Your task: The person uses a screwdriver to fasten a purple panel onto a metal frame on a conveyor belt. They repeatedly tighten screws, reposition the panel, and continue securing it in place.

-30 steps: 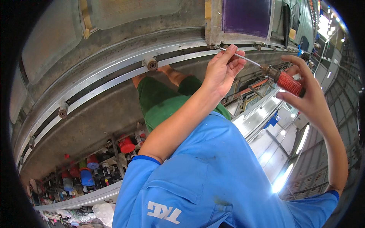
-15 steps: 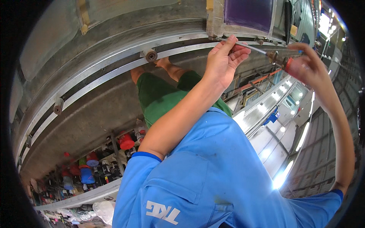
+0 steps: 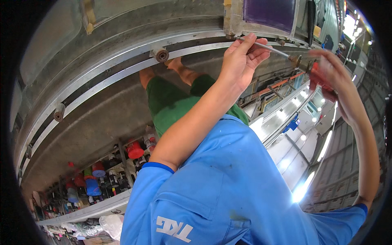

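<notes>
A tool with a long thin metal shaft (image 3: pixel 277 51), a rusty brown collar and a red handle (image 3: pixel 320 79) slants across the upper right, like a long screwdriver. My left hand (image 3: pixel 245 57) pinches its shaft near the far end, thumb against fingertips. That end meets the underside of a framed screen with a purple panel (image 3: pixel 269 14), beside a small fitting on the rail. My right hand (image 3: pixel 337 75) is at the red handle, smeared by motion. Its fingers stretch over the handle, and their grip is too blurred to make out.
Two curved metal rails (image 3: pixel 118 69) with round rollers (image 3: pixel 161 55) run along the bench edge. Shelves at lower left hold red and blue containers (image 3: pixel 93 187) and several bottles. A long white surface with bright reflections (image 3: pixel 281 112) lies to the right.
My right hand has turned about the handle, showing more red below the palm. My left hand keeps its pinch on the shaft. The view has shifted slightly.
</notes>
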### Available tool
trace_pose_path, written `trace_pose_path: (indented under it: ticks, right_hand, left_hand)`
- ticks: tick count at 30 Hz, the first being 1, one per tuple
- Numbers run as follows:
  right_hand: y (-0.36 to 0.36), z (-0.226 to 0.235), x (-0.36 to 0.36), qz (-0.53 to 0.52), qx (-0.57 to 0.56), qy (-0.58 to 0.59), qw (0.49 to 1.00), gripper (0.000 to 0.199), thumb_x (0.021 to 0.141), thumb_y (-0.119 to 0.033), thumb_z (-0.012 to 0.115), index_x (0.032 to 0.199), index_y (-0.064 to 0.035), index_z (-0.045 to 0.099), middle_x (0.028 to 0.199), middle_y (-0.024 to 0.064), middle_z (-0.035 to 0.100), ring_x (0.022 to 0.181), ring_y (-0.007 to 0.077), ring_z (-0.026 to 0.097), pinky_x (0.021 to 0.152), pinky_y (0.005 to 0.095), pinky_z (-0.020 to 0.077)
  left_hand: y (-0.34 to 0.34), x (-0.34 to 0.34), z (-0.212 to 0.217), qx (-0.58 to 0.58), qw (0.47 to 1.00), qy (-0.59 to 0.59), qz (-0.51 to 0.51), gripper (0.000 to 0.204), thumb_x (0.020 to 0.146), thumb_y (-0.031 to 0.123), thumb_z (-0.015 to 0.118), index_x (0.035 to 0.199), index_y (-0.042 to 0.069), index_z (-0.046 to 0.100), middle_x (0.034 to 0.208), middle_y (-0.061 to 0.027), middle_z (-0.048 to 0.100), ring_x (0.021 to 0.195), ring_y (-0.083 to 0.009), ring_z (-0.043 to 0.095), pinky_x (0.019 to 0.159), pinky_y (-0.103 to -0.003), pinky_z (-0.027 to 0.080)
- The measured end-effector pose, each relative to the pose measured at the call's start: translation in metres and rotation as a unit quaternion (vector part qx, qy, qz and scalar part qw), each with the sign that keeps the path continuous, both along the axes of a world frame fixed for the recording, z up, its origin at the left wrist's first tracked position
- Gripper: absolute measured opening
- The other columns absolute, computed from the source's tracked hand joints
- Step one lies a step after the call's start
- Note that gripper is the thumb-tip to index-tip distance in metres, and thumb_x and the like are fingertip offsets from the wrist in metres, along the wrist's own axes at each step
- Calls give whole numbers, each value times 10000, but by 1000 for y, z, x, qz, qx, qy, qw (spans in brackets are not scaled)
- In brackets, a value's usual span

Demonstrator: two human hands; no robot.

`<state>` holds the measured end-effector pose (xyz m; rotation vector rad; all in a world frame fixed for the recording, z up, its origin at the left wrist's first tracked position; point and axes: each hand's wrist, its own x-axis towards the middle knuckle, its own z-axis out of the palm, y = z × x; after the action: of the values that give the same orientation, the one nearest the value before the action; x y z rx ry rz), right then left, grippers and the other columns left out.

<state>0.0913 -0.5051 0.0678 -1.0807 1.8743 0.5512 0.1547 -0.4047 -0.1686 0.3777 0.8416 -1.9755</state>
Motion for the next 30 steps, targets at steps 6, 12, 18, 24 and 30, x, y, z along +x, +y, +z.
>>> trace_pose_path:
  ticks: [6,12,18,24,30]
  right_hand:
    - [3,4,-1,598,-164,-3,785,543,795,-158,763,1286,-44,560,840,102,654,799,213,692,680,298,548]
    - [-3,5,-2,139,-39,52,988,398,968,-385,569,1115,-16,586,624,19,538,512,71,521,458,207,403]
    - [8,2,7,122,-24,100,987,481,962,-419,568,1243,-28,573,657,27,532,545,64,523,479,193,390]
    - [8,2,-8,57,20,47,997,504,960,-406,559,1233,17,575,583,15,475,537,80,515,489,226,408]
    - [0,-2,14,53,16,143,988,490,935,-351,609,1290,-18,549,659,-16,497,545,71,459,502,262,392]
  left_hand:
    - [-1,3,1,26,1000,2,-18,227,932,224,674,1030,32,603,1015,-124,667,871,-204,648,751,-303,572]
    - [-1,2,7,4,1000,22,-12,228,922,232,689,1007,35,610,993,-128,677,857,-219,670,754,-314,570]
    - [0,1,3,6,999,6,-33,229,920,254,692,990,51,614,978,-120,683,841,-211,674,755,-316,561]
    - [5,5,2,11,1000,20,-19,229,920,261,692,1000,57,624,980,-116,685,836,-196,669,745,-312,552]
    - [4,1,1,22,999,6,-26,213,936,237,669,1006,40,624,1006,-134,685,848,-187,668,774,-310,563]
